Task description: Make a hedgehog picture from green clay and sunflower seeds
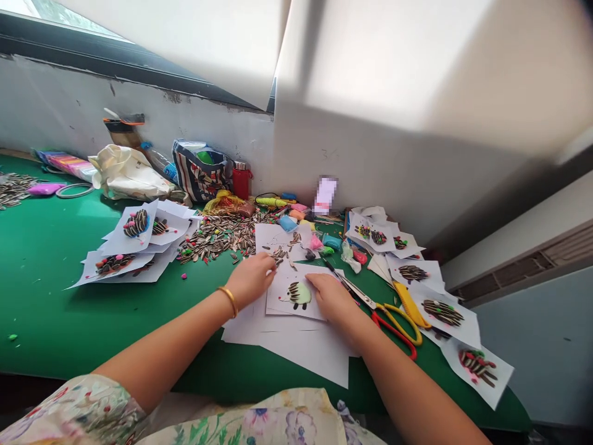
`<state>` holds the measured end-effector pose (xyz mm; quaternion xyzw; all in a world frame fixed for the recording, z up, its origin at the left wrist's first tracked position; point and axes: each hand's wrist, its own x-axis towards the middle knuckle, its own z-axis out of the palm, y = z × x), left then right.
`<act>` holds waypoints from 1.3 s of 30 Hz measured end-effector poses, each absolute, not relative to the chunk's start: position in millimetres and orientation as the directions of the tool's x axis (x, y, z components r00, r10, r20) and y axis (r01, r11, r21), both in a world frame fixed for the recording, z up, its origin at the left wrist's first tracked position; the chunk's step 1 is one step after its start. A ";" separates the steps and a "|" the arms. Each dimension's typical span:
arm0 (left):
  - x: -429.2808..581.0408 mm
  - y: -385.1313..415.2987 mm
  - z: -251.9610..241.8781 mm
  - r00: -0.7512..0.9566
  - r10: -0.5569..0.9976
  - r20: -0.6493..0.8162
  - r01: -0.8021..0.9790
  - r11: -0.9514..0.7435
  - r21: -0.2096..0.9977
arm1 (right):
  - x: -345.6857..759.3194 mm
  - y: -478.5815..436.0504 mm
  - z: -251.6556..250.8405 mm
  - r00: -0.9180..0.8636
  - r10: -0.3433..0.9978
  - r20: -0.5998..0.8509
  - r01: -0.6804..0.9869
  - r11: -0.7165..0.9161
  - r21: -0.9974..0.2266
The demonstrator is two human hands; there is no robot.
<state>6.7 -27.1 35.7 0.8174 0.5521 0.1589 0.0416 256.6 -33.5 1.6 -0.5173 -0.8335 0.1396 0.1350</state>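
In front of me lies a white paper card [278, 300] bearing a hedgehog figure [299, 293] of pale green clay, with dark sunflower seeds set in its back as spines. My right hand [333, 300] holds the card's right edge, thumb on top; its other fingers are mostly hidden. Just above the card's upper left corner is my left hand [252, 276], its fingertips pinched together beside loose seeds [280, 254] on another white sheet. What the pinch holds, if anything, is too small to make out. More white sheets [324, 355] lie under the card.
A sunflower seed pile [222, 238] spreads behind my left hand. Scissors [393, 321] and a yellow cutter [410, 304] lie right of my right hand. Finished cards [134, 228] are stacked left, others [447, 312] right. Clay packs [331, 242], bags [201, 170] and a red flask [241, 180] stand behind.
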 end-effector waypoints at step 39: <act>46.0 78.1 30.9 0.303 0.953 0.005 0.948 -0.302 0.100 | 260.0 -25.9 -20.2 -0.380 0.861 0.337 0.736 0.503 -0.454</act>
